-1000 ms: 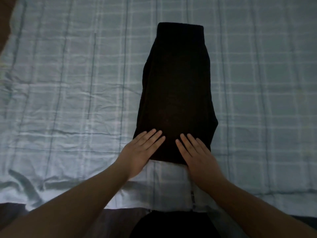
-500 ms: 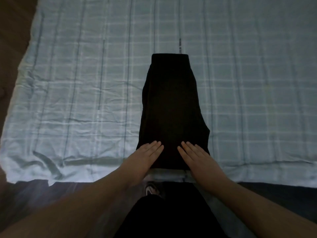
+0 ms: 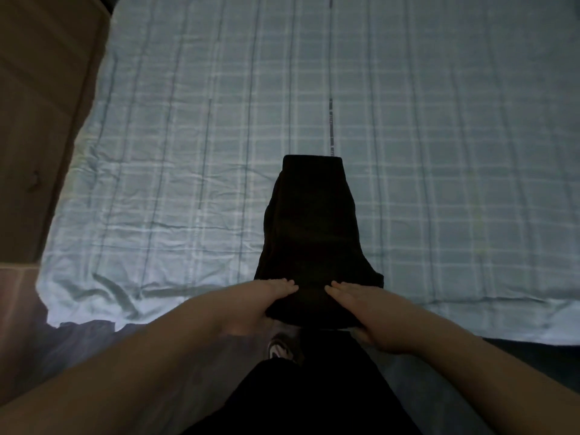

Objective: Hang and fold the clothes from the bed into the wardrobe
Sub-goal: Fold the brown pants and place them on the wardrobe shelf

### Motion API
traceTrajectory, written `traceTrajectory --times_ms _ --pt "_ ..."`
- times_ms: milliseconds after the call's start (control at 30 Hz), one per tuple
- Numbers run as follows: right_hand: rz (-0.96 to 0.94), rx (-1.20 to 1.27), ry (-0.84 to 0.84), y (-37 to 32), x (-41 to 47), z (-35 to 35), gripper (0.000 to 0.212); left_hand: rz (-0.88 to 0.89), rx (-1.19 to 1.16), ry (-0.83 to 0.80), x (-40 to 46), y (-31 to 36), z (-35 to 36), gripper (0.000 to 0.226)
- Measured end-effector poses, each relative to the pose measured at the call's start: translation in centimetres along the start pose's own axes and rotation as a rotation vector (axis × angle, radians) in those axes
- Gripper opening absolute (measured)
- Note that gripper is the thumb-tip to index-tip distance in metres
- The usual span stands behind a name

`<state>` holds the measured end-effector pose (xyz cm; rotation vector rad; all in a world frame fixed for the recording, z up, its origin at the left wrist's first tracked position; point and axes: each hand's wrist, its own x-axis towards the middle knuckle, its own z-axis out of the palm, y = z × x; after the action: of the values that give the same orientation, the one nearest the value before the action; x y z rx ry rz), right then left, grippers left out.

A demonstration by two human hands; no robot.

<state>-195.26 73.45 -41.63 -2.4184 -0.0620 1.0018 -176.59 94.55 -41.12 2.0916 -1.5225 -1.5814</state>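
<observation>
Head cam, dim room. There's a folded black garment [image 3: 314, 240] lying lengthwise on the bed [image 3: 188, 152], which has a pale blue checked sheet; the garment's near end sits right at the bed's front edge and seems lifted a bit off it. The left hand [image 3: 251, 304] grips the near left corner, fingers laid over the top of the cloth and the thumb tucked underneath. The right hand [image 3: 364, 312] does the same on the near right corner, fingers on top and the thumb side wrapped under the edge. So both hands are grasping that near end, one each side. Down between the arms you can see the person's dark clothing and a shoe [image 3: 281, 346] on the floor. Wooden furniture [image 3: 40, 105] stands off to the left of the bed.
</observation>
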Motion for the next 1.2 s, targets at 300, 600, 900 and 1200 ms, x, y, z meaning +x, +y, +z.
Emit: traceTrajectory --times_ms 300,600,900,1200 --pt "0.099 0.24 -0.045 4.3 1.0 -11.8 0.074 -0.107 -0.18 -0.041 3.3 2.4 -13.1 0.055" --pt "-0.04 0.195 -0.155 5.0 1.2 -9.9 0.074 -0.15 -0.348 -0.113 11.9 -0.8 -14.3 0.039" --pt "-0.046 0.184 -0.097 4.9 0.9 -3.3 0.074 -0.368 -1.001 -0.062 15.1 -4.9 -7.8 0.036" --pt "-0.023 -0.18 0.071 2.5 1.4 9.9 0.08 -0.361 -1.251 0.078 11.4 -8.7 -0.2 0.035"
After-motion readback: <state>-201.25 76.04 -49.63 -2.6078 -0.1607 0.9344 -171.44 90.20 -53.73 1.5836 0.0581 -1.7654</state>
